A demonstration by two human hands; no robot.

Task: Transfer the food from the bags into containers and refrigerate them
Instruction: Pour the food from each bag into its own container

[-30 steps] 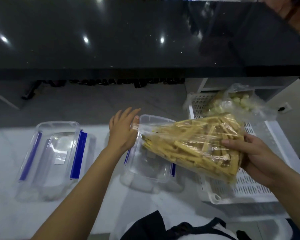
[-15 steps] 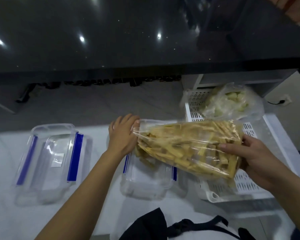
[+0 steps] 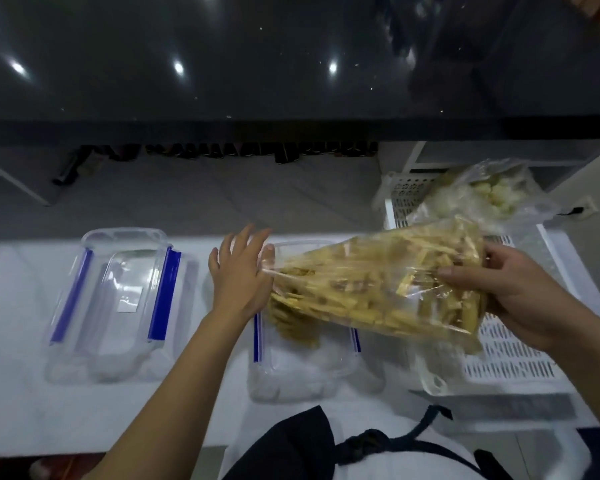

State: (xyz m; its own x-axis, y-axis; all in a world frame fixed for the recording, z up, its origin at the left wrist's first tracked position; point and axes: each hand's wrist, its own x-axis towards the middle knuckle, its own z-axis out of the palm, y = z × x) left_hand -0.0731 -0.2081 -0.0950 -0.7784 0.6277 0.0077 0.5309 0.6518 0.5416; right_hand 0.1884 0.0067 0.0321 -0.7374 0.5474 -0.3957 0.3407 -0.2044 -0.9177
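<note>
Right hand [image 3: 520, 296] holds the closed end of the clear bag [image 3: 378, 289] of yellow sticks in a firm grip, the bag tilted with its mouth down and to the left. Left hand [image 3: 239, 275], fingers straight, touches the bag mouth above the open container [image 3: 302, 368] on the white table [image 3: 21, 393], some sticks lying inside. Second container [image 3: 118, 306] sits far left; another bag [image 3: 485, 195] lies in the white basket [image 3: 520, 368] at right.

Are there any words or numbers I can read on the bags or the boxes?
No readable words or numbers.
Left container: a small pale sticker on it looks blank.
Bag of yellow sticks: clear plastic, no print shows.
Second bag in the white basket: no print shows either.
</note>
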